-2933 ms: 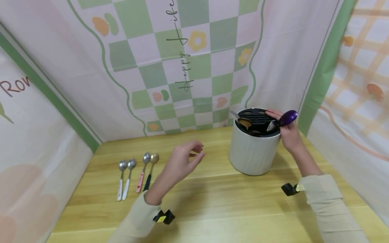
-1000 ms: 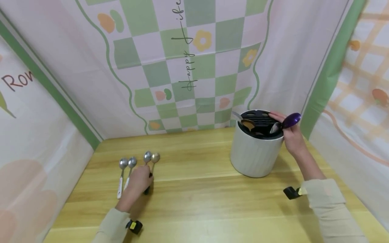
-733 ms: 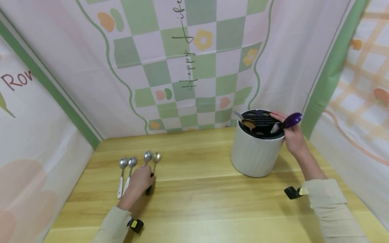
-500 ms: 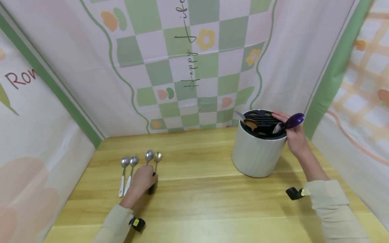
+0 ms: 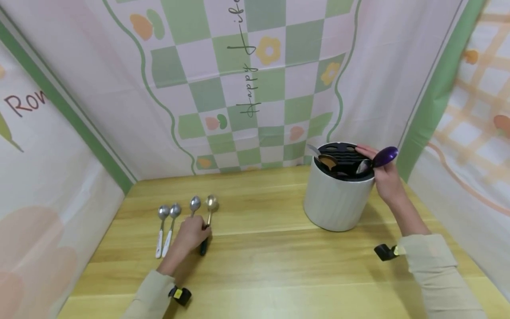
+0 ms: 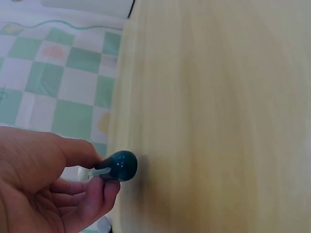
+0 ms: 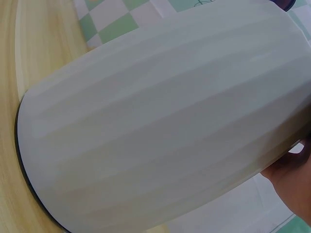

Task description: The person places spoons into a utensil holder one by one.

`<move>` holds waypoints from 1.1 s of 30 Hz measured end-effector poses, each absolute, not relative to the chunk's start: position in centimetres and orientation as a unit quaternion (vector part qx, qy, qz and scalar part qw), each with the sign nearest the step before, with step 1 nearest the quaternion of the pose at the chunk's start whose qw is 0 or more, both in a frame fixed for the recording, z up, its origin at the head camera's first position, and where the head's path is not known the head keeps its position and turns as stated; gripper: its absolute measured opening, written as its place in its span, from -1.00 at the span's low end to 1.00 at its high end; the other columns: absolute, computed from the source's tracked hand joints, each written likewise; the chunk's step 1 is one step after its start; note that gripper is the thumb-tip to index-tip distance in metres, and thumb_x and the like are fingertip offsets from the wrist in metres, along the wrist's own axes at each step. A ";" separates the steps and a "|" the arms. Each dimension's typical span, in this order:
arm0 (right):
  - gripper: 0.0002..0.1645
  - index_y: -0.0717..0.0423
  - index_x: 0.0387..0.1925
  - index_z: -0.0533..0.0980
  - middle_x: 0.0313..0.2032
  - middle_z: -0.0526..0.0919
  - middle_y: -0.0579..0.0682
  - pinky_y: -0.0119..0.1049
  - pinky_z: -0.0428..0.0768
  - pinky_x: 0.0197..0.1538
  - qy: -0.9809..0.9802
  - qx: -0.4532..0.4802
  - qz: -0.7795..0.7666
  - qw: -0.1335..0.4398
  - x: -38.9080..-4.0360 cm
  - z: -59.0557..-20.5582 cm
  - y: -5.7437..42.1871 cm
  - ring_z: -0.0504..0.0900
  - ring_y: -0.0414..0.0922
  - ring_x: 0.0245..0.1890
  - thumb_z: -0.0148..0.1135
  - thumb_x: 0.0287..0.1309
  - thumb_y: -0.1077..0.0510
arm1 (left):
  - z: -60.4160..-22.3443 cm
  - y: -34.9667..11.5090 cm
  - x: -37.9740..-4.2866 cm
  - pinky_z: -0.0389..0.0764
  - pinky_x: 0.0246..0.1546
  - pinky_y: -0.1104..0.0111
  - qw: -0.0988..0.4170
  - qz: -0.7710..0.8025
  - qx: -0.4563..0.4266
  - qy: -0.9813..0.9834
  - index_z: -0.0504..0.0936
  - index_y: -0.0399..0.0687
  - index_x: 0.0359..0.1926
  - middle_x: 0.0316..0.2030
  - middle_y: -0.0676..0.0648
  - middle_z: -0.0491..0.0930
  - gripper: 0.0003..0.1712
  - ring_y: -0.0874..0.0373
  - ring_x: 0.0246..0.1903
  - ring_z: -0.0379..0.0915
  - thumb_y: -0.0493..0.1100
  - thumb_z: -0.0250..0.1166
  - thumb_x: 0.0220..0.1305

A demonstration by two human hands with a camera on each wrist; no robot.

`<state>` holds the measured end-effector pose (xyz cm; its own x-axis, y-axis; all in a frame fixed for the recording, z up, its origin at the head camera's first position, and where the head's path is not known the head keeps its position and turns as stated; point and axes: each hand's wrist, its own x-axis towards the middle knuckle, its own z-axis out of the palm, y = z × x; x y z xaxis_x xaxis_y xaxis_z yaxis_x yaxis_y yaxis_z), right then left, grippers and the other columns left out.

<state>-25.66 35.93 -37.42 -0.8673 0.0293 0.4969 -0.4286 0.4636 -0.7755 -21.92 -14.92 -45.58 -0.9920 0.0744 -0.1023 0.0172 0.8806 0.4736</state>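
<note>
I judge the dark-handled spoon (image 5: 211, 203) light, stiff and perhaps slick, best held by its handle, where my left hand (image 5: 192, 232) pinches it, right of 3 other spoons (image 5: 175, 210). My right hand (image 5: 388, 181) rests straight fingers on the holder (image 5: 338, 204). Patterned cloth walls (image 5: 263, 84) stand behind and beside the wooden worktop (image 5: 259, 266).

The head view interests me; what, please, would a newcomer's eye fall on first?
Probably the large white holder on the right, with a shiny purple utensil jutting from it by the right hand. Next, on the left, the left hand pinches a dark-handled spoon near three other spoons.
</note>
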 end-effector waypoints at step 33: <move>-0.55 0.28 0.28 0.43 0.40 0.41 0.06 -0.51 0.12 0.43 -0.823 0.128 0.498 0.241 -25.4 -37.3 35.8 0.28 -0.49 0.28 -0.11 0.48 0.22 | -40.9 -9.3 -19.4 0.47 -0.60 0.53 -0.032 0.313 0.143 0.938 0.61 -0.14 -0.35 -0.53 0.05 0.57 -0.94 0.28 -0.58 0.42 -0.28 0.36 0.16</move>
<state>-25.40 35.78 -37.29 -0.8515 0.0295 0.5235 -0.4501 0.4709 -0.7587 -19.40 -9.26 -40.86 -0.9569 0.2487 0.1498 0.2888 0.7627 0.5787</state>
